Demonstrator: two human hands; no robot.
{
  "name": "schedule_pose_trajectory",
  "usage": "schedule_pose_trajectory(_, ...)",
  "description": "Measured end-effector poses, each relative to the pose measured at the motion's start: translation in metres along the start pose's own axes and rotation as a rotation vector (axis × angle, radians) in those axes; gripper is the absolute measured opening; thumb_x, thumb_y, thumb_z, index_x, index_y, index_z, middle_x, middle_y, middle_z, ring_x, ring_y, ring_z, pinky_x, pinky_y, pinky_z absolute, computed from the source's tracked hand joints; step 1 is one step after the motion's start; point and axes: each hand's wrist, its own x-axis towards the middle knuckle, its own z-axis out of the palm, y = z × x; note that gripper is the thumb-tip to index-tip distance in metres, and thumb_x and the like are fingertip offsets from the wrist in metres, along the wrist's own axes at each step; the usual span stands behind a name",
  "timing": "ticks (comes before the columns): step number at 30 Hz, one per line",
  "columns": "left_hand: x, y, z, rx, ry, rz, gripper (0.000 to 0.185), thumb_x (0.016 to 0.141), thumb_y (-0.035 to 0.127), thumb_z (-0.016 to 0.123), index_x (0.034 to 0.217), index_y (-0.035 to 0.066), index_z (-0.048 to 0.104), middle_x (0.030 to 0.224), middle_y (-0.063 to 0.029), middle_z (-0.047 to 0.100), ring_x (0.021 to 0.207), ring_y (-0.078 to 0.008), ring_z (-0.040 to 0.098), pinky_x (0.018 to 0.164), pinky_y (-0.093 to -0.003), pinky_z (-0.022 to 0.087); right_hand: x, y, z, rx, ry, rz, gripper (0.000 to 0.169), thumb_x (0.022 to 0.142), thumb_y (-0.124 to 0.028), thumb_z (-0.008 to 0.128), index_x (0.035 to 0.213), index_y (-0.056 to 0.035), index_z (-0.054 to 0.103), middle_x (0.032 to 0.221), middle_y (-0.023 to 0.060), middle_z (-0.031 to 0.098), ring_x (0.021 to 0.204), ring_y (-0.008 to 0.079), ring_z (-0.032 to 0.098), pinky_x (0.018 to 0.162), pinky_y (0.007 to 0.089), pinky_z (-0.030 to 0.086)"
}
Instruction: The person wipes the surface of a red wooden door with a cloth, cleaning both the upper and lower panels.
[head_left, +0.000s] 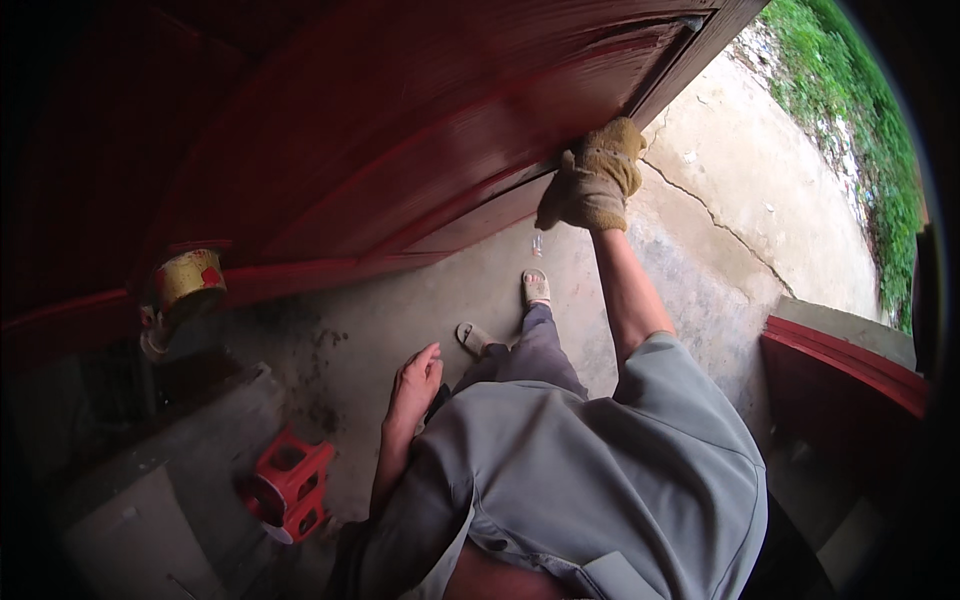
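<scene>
A thick brown fabric work glove covers my right hand. It is against the free edge of a dark red door with raised panels. The glove hides my fingers, so their grip on the edge cannot be made out. My left hand is bare and hangs low beside my body, fingers loosely curved and thumb slightly apart, with nothing visible in it. Below it to the left, a red plastic stool lies tipped on its side.
A yellow cylindrical fitting with red paint patches is on the door's left part. Cracked concrete ground extends outside, bordered by litter and green plants. A red-edged board stands at right. A small clear object lies beyond my sandals.
</scene>
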Motion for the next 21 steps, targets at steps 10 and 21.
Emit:
schedule_pose_trajectory(10, -0.005, -0.018, -0.015, 0.021, 0.008, 0.094, 0.034, 0.094, 0.008, 0.059, 0.127, -0.001, 0.060, 0.115, -0.0189, 0.070, 0.098, -0.0269, 0.071, 0.086, -0.0349, 0.056, -0.014, -0.074, 0.054, 0.181, 0.332, -0.114, 0.037, 0.063, -0.020, 0.065, 0.097, -0.0083, 0.072, 0.099, 0.0193, 0.070, 0.098, 0.0392, 0.066, 0.086, 0.0481, 0.051)
schedule_pose_trajectory(21, -0.019, -0.056, -0.049, 0.009, 0.075, 0.139, 0.034, 0.095, 0.005, 0.059, 0.128, -0.001, 0.059, 0.115, -0.0194, 0.070, 0.100, -0.0271, 0.070, 0.087, -0.0353, 0.056, -0.098, -0.206, 0.065, 0.259, 0.133, -0.441, 0.043, 0.068, -0.030, 0.071, 0.104, -0.0082, 0.073, 0.102, 0.0175, 0.070, 0.099, 0.0368, 0.067, 0.087, 0.0475, 0.052)
